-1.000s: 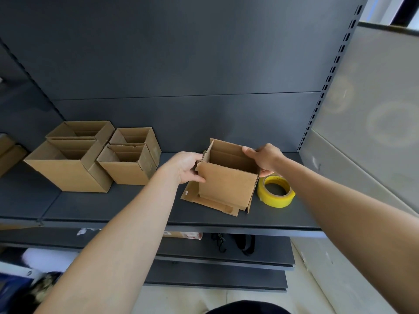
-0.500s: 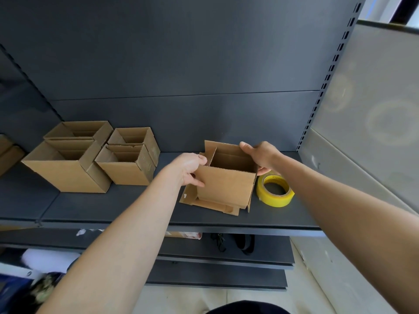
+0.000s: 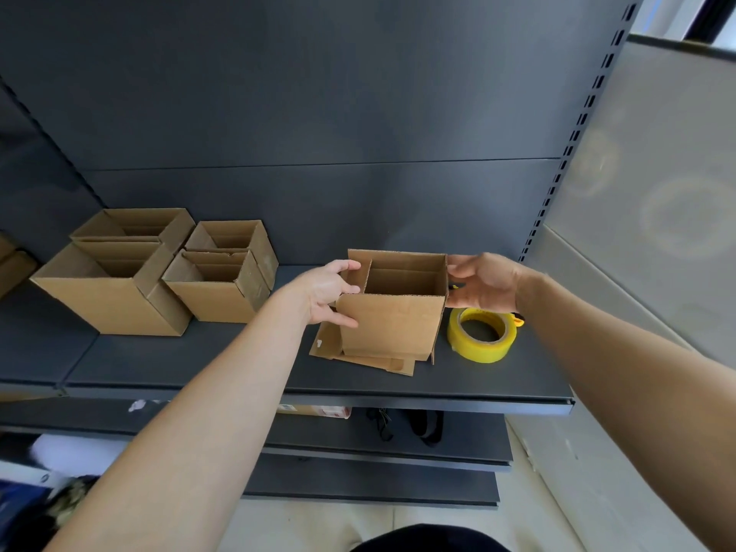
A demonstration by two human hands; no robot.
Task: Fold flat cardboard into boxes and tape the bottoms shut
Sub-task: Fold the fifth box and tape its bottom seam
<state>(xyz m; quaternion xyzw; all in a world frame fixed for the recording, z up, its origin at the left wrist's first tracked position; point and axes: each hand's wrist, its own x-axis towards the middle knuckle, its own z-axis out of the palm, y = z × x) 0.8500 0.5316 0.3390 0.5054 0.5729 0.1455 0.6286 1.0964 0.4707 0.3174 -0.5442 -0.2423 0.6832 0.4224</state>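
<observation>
Head view: my left hand (image 3: pixel 326 292) grips the open box (image 3: pixel 392 324) by its left wall; my right hand (image 3: pixel 482 282), fingers straight, touches its right wall (tape roll (image 3: pixel 482 336) just right).

No writing, number or brand can be read anywhere in the head view. The only print-like thing is a pale label with reddish marks (image 3: pixel 323 411) on a brown carton (image 3: pixel 296 409) that shows just under the front edge of the shelf (image 3: pixel 438 405). It is too small and blurred to make out any letters.
</observation>
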